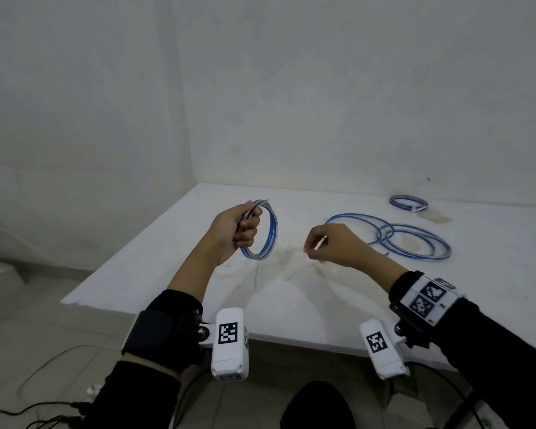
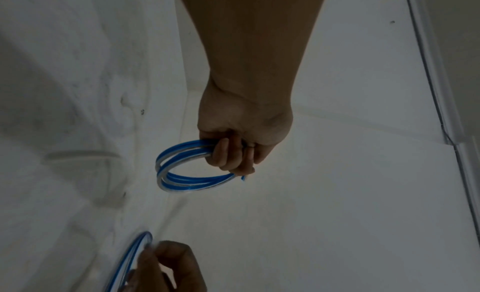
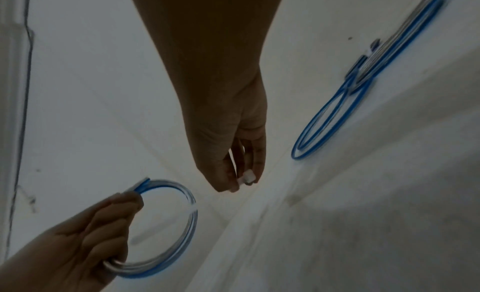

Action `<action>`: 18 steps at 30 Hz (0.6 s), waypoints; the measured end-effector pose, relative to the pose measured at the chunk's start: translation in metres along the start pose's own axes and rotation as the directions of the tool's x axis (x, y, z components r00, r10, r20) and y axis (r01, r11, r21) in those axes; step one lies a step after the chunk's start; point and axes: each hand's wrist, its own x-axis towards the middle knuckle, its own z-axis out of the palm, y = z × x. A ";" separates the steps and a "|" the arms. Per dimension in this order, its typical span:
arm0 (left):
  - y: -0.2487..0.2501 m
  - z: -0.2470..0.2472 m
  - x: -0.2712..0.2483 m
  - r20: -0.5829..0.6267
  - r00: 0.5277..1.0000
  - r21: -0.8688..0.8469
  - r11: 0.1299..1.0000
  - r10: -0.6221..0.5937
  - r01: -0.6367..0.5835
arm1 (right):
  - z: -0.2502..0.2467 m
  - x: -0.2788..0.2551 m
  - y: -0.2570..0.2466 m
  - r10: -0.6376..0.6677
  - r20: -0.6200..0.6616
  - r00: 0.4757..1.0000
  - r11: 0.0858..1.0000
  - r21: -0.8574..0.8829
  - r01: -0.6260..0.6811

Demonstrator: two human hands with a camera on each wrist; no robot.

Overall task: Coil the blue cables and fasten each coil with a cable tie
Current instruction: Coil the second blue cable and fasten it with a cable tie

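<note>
If your left hand (image 1: 234, 229) slackens its fist on the coil (image 1: 262, 232), the springy turns will likely fan open and you will have to wind them again; both cut ends sit right at your fingers (image 2: 224, 153), so they would slip first. Your right hand (image 1: 331, 243) pinches a tie (image 3: 248, 177) by its white head, a small hold, and the tie could drop onto the table (image 1: 291, 305) as you thread it. The coil is a neat ring of several blue-and-clear turns, held upright above the table, left of your right hand. Right of that hand a loose cable (image 1: 415, 239) sprawls flat in wide loops, and beyond it lies a tied coil (image 1: 408, 202).
</note>
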 end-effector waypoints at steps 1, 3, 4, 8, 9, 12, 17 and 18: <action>0.000 0.005 0.003 0.006 1.000 -0.012 1.000 0.008 -0.008 | -0.008 -0.004 0.003 0.036 -0.065 0.997 0.999 0.030 -0.034; -0.001 0.016 0.010 0.013 0.999 -0.039 0.999 0.033 -0.032 | -0.021 -0.009 0.010 0.116 -0.159 0.980 0.990 0.100 -0.101; -0.002 0.021 0.013 0.012 0.999 -0.046 0.998 0.043 -0.043 | -0.027 -0.012 0.014 0.147 -0.189 0.971 0.984 0.129 -0.124; -0.010 0.040 0.026 0.001 0.997 -0.036 0.996 0.078 -0.078 | -0.045 -0.028 0.024 0.195 -0.248 0.949 0.972 0.182 -0.152; -0.012 0.044 0.028 -0.007 0.996 -0.024 0.995 0.093 -0.093 | -0.048 -0.031 0.027 0.194 -0.266 0.944 0.971 0.189 -0.146; -0.018 0.055 0.033 -0.017 0.992 0.001 0.992 0.123 -0.123 | -0.056 -0.037 0.033 0.199 -0.311 0.930 0.969 0.202 -0.140; -0.023 0.072 0.038 0.041 0.990 0.045 0.990 0.135 -0.137 | -0.060 -0.043 0.036 0.206 -0.292 0.934 0.966 0.211 -0.147; -0.024 0.075 0.038 0.056 0.988 0.063 0.987 0.144 -0.147 | -0.060 -0.043 0.034 0.213 -0.285 0.934 0.964 0.216 -0.154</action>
